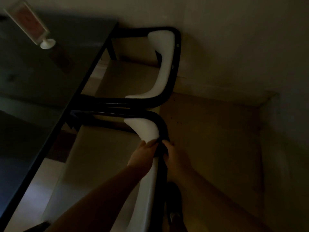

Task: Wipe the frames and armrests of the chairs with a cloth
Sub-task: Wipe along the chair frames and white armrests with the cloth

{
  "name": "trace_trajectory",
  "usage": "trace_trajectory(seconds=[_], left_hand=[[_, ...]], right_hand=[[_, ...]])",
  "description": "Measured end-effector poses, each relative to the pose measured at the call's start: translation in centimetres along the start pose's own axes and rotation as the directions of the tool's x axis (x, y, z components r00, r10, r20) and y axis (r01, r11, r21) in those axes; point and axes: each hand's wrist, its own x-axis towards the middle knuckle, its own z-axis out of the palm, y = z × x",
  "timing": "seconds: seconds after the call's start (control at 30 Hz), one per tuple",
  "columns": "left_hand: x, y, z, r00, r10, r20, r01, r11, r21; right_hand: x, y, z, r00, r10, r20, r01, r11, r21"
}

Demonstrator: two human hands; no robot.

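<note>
Dim light fills the room, and the pale floor (217, 139) spreads to the right of both hands and far above them. To the left of the hands a long dark table (41, 97) with a black edge runs from the bottom left corner up to the top middle. Two chairs are pushed under its right side. The near chair (100, 156) has a pale seat just left of the left forearm, and its white backrest (145, 129) curves under the left hand and goes down along the arm. Its black frame (163, 126) bends around the backrest, right above the hands. The far chair (163, 64) stands beyond the hands, with the same white backrest inside a black frame; the armrests of the two chairs lie side by side, almost touching.

Both hands are together on the top of the near chair's back. The left hand (142, 156) lies with its fingers on the white backrest. The right hand (175, 156) closes around the black frame just beside it. Between the two hands there is a dark cloth (158, 150), pressed on the frame; which hand grips it I cannot tell, because it is very dark there. Below the right forearm a dark shoe (173, 206) shows on the floor. Far up to the left of the hands, a small card stand (31, 25) with a round white base is on the table.
</note>
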Motion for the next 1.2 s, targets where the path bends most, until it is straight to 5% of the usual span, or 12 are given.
trace_trajectory(seconds=[0.73,0.83,0.93,1.2], left_hand=[[-26.2,-0.3,6.8,0.943,0.294,0.156,-0.291,0.956,-0.047],[-27.7,-0.4,6.8,0.91,0.383,0.161,-0.387,0.922,-0.007],[-29.6,-0.4,6.7,0.898,0.267,0.35,-0.309,0.949,0.069],[-30.7,0.6,6.3,0.909,0.304,0.285,-0.347,0.931,0.114]], right_hand=[[-25.7,-0.8,11.2,0.978,0.139,0.157,-0.186,0.923,0.336],[-27.4,-1.1,12.2,0.971,0.15,0.187,-0.202,0.933,0.298],[-29.1,-1.3,13.4,0.97,0.146,0.195,-0.185,0.962,0.203],[-30.4,-1.5,16.5,0.967,0.105,0.231,-0.058,0.978,-0.2]])
